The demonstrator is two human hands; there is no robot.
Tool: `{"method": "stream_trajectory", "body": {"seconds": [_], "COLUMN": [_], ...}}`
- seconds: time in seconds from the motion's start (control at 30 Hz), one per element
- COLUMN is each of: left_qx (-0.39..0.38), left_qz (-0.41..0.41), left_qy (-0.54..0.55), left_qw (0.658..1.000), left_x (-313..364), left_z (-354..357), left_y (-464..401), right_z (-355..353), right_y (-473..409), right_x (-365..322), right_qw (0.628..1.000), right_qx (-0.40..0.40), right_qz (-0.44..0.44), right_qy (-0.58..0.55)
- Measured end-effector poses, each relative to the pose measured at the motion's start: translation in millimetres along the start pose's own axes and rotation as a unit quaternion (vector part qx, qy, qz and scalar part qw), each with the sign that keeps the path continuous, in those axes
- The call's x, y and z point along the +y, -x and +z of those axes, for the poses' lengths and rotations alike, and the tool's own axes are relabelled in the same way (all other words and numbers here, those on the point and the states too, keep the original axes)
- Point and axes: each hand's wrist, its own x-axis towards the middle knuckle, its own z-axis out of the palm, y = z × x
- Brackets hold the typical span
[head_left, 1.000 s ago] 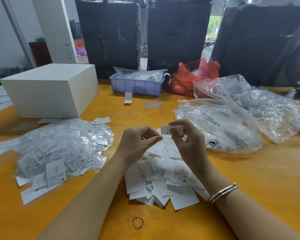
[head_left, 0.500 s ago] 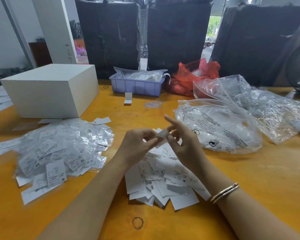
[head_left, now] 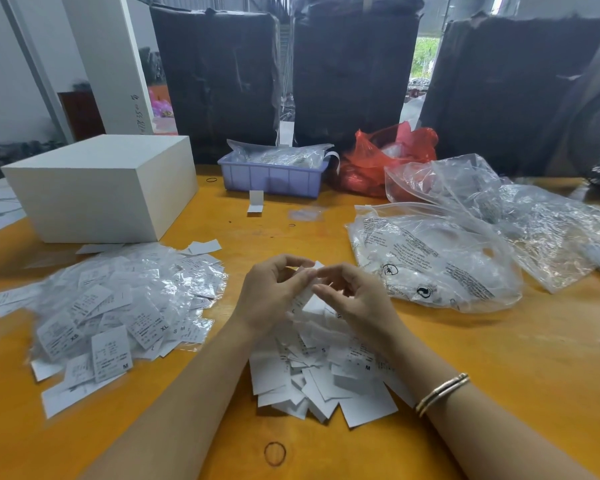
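Over a loose pile of white paper size labels (head_left: pixel 321 374) on the orange table (head_left: pixel 499 358), my two hands meet. My left hand (head_left: pixel 272 296) pinches a small white label (head_left: pixel 305 292) between thumb and fingers. My right hand (head_left: pixel 357 299), with a gold bangle on its wrist, has curled fingers touching the same label from the right. To the left lies a larger heap of labels sealed in small clear bags (head_left: pixel 118 306).
A white box (head_left: pixel 101 188) stands at the back left, a blue plastic tray (head_left: pixel 274 174) with bagged items behind centre, and a red bag (head_left: pixel 388 157) beside it. Crumpled clear plastic bags (head_left: pixel 447 251) fill the right. A rubber band (head_left: pixel 274 453) lies near the front edge.
Both hands have dropped a little toward the pile and closed together. The label, held up flat by the right hand a second ago, now hangs between both hands.
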Motion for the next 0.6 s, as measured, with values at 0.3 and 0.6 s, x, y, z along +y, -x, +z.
{"method": "stream_trajectory", "body": {"seconds": [0.3, 0.6], "left_qx": [0.009, 0.238], "left_qz": [0.005, -0.007], "left_qy": [-0.048, -0.365], "left_qw": [0.999, 0.9], "left_x": [2.8, -10.2], "left_z": [-13.0, -53.3], "left_y": [-3.8, -13.2], "right_z": [-6.5, -42.1], "right_y": [-5.6, -17.9], "right_x": [7.3, 41.2], "right_qw": [0.968, 0.862], "right_qx": [0.162, 0.089], "right_qz": [-0.086, 0.229], "right_qy": [0.174, 0.442]}}
